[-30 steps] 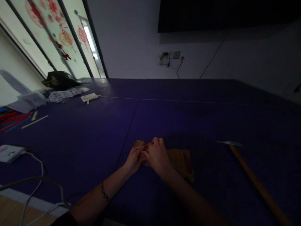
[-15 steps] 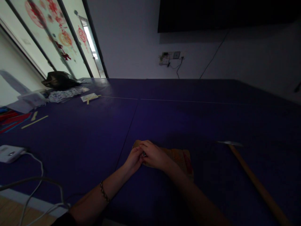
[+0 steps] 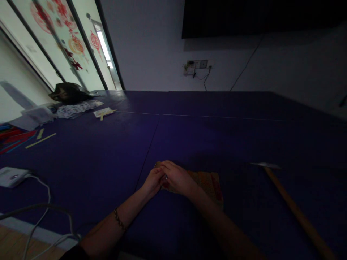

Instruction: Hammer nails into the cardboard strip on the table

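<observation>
My left hand [image 3: 153,181] and my right hand [image 3: 177,177] meet at the fingertips over a flat brown piece with reddish and orange markings [image 3: 207,182], which looks like cardboard or a packet. It lies on the dark purple table [image 3: 108,155]. Both hands are closed, fingers bent inward and pressed together. A tiny shiny spot shows between them; whether it is a ring or a held piece is unclear. To the right lies a hammer [image 3: 292,206] with a long wooden handle and a thin metal head, touched by neither hand.
At the left sit a white device [image 3: 13,177] with cables [image 3: 47,191], red and blue strips [image 3: 17,139] and pale yellow strips [image 3: 40,141]. Farther back are a black bag [image 3: 69,92], crumpled paper [image 3: 77,108] and a small white box [image 3: 103,112].
The left hand and wrist have shifted very slightly, and the fingers stay together over the brown piece. Everything else lies as before.
</observation>
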Demonstrator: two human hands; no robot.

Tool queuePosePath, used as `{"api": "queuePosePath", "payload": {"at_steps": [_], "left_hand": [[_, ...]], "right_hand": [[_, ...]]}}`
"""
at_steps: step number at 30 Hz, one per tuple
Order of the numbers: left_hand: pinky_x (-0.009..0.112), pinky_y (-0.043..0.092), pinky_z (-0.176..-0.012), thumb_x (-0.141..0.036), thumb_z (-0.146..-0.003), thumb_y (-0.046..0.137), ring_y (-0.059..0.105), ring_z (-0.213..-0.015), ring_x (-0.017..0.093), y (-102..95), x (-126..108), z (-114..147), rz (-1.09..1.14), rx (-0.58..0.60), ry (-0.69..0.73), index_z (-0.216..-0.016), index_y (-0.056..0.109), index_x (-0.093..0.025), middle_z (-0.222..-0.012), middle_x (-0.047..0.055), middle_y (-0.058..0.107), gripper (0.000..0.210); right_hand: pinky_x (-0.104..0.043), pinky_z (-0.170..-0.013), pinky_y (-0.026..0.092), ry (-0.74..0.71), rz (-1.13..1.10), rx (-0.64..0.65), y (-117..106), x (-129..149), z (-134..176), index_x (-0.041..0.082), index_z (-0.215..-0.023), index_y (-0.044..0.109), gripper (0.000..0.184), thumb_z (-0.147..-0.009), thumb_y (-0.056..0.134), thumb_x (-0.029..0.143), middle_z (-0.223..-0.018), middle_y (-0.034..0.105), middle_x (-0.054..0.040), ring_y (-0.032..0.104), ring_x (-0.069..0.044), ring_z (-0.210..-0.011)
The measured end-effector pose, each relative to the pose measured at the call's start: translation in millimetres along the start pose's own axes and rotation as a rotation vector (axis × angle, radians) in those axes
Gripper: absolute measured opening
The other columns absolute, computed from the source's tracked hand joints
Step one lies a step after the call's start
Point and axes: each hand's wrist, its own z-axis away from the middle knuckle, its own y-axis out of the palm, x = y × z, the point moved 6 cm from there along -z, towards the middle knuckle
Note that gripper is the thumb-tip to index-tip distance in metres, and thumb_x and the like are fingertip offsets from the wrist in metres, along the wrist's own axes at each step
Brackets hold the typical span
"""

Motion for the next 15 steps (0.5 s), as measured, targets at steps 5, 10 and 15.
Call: {"api": "queuePosePath", "payload": {"at_steps": [5, 10, 15], "left_hand": [[0.016, 0.041, -0.048, -0.027, -0.057, 0.074, 0.053, -0.048, 0.007, 0.0, -5.1, 0.3, -0.076, -0.001, 0.055, -0.062, 0.060, -0.009, -0.056, 0.000, 0.059, 0.024], [0.015, 0.039, -0.046, -0.031, -0.059, 0.072, 0.050, -0.048, 0.006, 1.4, -3.9, 2.3, -0.202, 0.011, 0.058, -0.065, 0.062, -0.007, -0.054, 0.000, 0.056, 0.026], [0.015, 0.037, -0.046, -0.032, -0.064, 0.068, 0.048, -0.047, 0.005, 1.0, -1.5, 4.5, -0.351, 0.002, 0.071, -0.059, 0.060, -0.008, -0.052, 0.000, 0.054, 0.026]], "right_hand": [[-0.032, -0.092, 0.039, 0.016, -0.197, -0.067, -6.7, -6.6, 0.9, 0.016, -0.114, 0.053, 0.048, -0.067, 0.060, 0.013, -0.120, 0.053, -0.0101, 0.048, -0.022, -0.112], [-0.029, -0.077, 0.044, 0.272, -0.208, -0.204, -15.9, -35.9, 3.0, 0.013, -0.101, 0.064, 0.026, -0.077, 0.056, 0.020, -0.096, 0.064, -0.0102, 0.059, -0.019, -0.088], [-0.023, -0.057, 0.040, 0.306, -0.196, -0.159, -10.7, -43.7, 3.3, 0.018, -0.073, 0.072, 0.013, -0.071, 0.060, 0.016, -0.066, 0.064, -0.0019, 0.057, -0.014, -0.062]]}}
